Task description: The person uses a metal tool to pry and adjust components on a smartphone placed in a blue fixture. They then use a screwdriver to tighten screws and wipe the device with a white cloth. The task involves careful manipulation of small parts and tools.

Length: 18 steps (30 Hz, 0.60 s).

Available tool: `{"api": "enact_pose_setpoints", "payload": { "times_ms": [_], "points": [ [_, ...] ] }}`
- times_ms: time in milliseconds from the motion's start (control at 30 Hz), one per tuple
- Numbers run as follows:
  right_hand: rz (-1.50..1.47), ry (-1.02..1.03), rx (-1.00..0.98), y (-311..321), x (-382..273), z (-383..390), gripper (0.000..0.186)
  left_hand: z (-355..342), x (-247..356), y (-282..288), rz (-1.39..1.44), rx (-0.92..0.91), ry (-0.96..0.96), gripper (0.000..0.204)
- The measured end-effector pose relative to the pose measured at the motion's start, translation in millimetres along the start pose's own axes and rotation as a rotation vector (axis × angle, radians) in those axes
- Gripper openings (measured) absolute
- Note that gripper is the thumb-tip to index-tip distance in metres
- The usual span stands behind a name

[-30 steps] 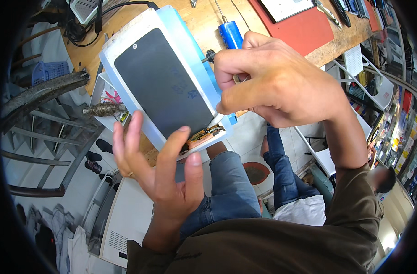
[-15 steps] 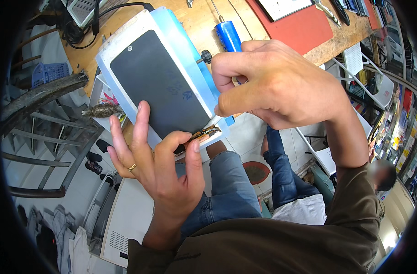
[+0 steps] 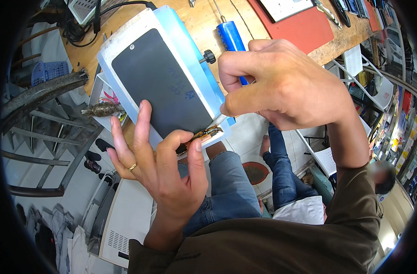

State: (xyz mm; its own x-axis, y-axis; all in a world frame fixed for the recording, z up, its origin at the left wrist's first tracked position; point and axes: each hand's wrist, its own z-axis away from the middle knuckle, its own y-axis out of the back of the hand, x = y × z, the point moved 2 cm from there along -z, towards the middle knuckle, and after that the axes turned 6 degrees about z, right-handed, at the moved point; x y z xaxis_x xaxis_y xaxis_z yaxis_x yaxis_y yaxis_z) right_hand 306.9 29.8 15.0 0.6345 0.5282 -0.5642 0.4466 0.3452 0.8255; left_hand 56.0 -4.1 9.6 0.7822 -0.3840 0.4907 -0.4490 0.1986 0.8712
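A dark phone screen [image 3: 160,82] lies on the white plate of a light-blue machine [image 3: 172,23], with a thin copper-coloured cable assembly [image 3: 208,133] at its lower end. The thumb and index finger of my left hand [image 3: 165,173] pinch at that assembly, while the other fingers stretch along the screen's left edge. My right hand [image 3: 279,86] is curled round a thin pale tool [image 3: 218,120], mostly hidden by the fingers, whose end touches the screen's lower right corner. A black knob [image 3: 209,56] sticks out from the machine beside my right hand.
The wooden bench [image 3: 258,32] holds a blue screwdriver-like tool [image 3: 229,34], a red mat [image 3: 299,34], cables [image 3: 80,32] and a tray [image 3: 101,91]. Metal railings [image 3: 48,150] stand left. A co-worker in jeans [image 3: 286,178] sits right, beside white chairs [image 3: 372,86] and cluttered shelves [image 3: 404,150].
My left hand has shifted up the screen, and its index finger and thumb have closed on the cable assembly. My right hand has shifted slightly, still gripping the pale tool at the corner.
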Motion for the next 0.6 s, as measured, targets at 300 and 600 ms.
{"api": "enact_pose_setpoints", "payload": {
  "times_ms": [300,600],
  "points": [
    [0.014,0.024,0.049,2.2,1.0,2.4,0.029,-0.1,0.3,1.2,0.005,-0.016,0.013,0.021],
    [0.003,0.011,0.131,-0.5,-0.4,6.3,0.028,0.1,2.2,4.0,0.016,-0.052,0.014,0.025]
  ]
}}
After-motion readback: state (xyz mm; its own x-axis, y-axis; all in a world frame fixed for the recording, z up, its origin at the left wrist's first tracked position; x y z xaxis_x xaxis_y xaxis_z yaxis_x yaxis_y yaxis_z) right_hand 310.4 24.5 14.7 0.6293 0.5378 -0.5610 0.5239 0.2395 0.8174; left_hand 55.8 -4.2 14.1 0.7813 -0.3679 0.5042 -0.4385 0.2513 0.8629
